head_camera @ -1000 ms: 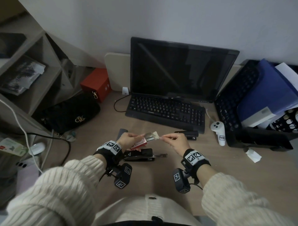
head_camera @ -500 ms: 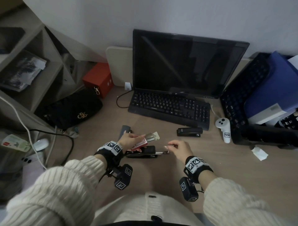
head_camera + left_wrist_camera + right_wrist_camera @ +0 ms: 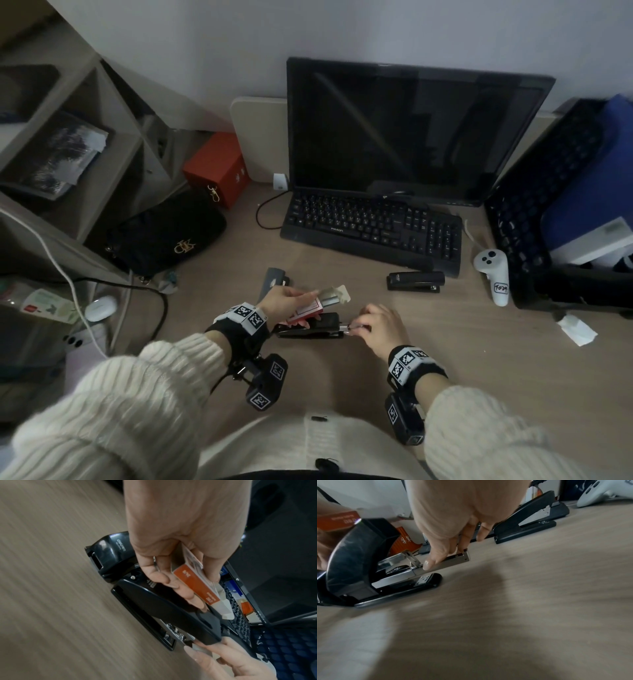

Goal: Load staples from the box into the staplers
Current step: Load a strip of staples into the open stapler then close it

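Note:
My left hand (image 3: 301,302) grips a red staple box (image 3: 307,309) with its inner tray slid out, just above a black stapler (image 3: 308,329) lying on the desk. In the left wrist view the fingers curl round the staple box (image 3: 193,582) over the stapler (image 3: 163,608). The stapler's metal magazine rail (image 3: 453,562) sticks out of its front. My right hand (image 3: 447,555) pinches that rail between thumb and fingers. Any staple strip under those fingers is hidden. A second black stapler (image 3: 415,281) stands closed by the keyboard.
A keyboard (image 3: 373,229) and dark monitor (image 3: 411,133) stand behind. A white controller (image 3: 493,274) and black crate (image 3: 534,219) are to the right, a black bag (image 3: 164,233) and shelves to the left. A grey stapler (image 3: 274,277) lies behind my left hand.
My right hand left the box's open end, dropped to the stapler's front and now pinches the extended rail. My left hand sank a little with the box.

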